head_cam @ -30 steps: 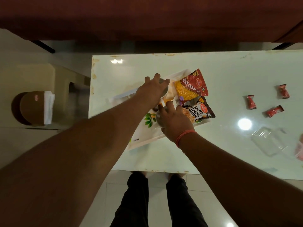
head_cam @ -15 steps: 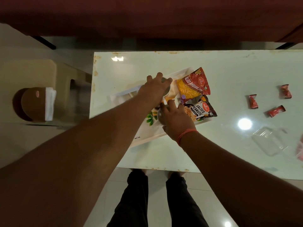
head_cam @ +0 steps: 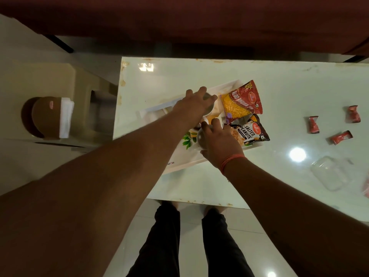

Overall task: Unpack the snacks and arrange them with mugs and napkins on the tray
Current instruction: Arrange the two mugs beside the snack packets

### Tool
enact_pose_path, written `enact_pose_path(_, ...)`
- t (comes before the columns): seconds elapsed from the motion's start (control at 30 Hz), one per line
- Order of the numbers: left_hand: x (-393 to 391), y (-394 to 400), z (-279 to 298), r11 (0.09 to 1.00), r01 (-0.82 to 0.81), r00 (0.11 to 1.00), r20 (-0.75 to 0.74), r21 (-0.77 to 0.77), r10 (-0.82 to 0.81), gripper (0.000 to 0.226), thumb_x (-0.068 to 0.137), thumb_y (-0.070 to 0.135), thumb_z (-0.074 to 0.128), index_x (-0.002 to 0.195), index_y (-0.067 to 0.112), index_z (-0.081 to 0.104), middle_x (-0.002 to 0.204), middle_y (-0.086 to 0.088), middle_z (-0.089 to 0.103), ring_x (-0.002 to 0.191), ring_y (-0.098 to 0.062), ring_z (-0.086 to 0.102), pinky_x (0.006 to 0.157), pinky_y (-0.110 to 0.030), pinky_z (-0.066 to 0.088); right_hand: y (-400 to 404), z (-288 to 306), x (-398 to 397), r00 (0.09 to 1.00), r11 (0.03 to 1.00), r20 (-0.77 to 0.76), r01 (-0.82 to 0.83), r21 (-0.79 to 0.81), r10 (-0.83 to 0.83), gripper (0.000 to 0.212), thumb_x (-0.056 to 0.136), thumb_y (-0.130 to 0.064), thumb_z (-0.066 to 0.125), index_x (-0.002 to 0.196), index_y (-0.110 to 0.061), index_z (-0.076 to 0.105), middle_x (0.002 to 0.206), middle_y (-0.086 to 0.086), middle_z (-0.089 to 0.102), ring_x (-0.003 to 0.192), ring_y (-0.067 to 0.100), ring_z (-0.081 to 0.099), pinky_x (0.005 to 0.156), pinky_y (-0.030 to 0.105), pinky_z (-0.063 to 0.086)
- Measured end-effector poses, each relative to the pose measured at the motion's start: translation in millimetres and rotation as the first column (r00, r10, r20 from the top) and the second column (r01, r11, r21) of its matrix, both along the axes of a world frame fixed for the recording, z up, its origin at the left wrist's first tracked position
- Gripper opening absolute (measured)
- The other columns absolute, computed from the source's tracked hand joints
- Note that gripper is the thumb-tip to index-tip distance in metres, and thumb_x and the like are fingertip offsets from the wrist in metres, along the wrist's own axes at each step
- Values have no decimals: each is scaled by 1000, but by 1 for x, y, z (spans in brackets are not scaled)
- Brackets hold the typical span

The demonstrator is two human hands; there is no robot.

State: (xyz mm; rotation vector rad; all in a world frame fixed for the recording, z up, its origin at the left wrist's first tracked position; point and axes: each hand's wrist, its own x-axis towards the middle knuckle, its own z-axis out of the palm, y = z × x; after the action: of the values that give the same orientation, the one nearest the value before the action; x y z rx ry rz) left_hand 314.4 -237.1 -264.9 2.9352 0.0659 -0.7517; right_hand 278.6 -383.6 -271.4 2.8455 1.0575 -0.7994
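A white tray point(head_cam: 179, 164) with a leaf print lies on the glossy table. On its right side lie a red Aloo Bhujia packet point(head_cam: 241, 101) and a dark Salted Peanuts packet point(head_cam: 251, 132). My left hand point(head_cam: 194, 101) grips a mug point(head_cam: 209, 105) from above at the tray's far part. My right hand point(head_cam: 218, 145) grips a second mug point(head_cam: 200, 139) nearer to me. Both mugs are mostly hidden under the hands. A folded white napkin point(head_cam: 153, 114) lies at the tray's left end.
Three small red wrappers point(head_cam: 313, 124) lie on the table point(head_cam: 279, 76) at the right, with a clear plastic container point(head_cam: 329, 172) nearer me. A beige stool point(head_cam: 50, 80) at the left carries a brown holder with white napkins point(head_cam: 65, 116). A dark red sofa runs along the far side.
Both hands stay on the mugs over the tray; they have shifted only slightly, and the view has moved a little.
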Motion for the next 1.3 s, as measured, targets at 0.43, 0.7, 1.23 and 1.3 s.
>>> enact_pose_path(0.43,1,7,2,996,86,996,3,15,-86,93,80,-1,71,152,34,22,163,-7,9,138,-38,28,92,-49,53,-1,4,-4,1000,999,-1,31,15,-31,90,77,-47,76,147,-13,29,139,17,35,116,44,48,92,47,51)
enact_pose_path(0.7,2,8,2,992,120,993,-2,37,-120,93,80,2,72,152,33,22,163,-8,9,139,-39,28,94,-49,51,1,7,-8,999,999,8,54,-2,-54,92,79,-54,71,148,-12,28,144,18,34,119,43,47,97,45,47)
enact_pose_path(1.23,-16,61,-12,958,-244,970,-37,-150,242,92,74,47,80,145,9,35,143,-17,45,126,-37,50,96,-44,47,-2,5,-9,996,996,-32,84,-1,-84,104,77,-56,72,152,-14,14,145,18,32,122,43,46,88,49,52)
enact_pose_path(1.3,-25,66,-15,925,-315,949,-60,-213,309,62,76,47,79,120,9,57,119,-12,62,109,-33,60,86,-40,49,-2,4,-10,996,997,-28,82,1,-82,103,77,-55,73,151,-13,15,143,18,34,120,42,47,86,48,53)
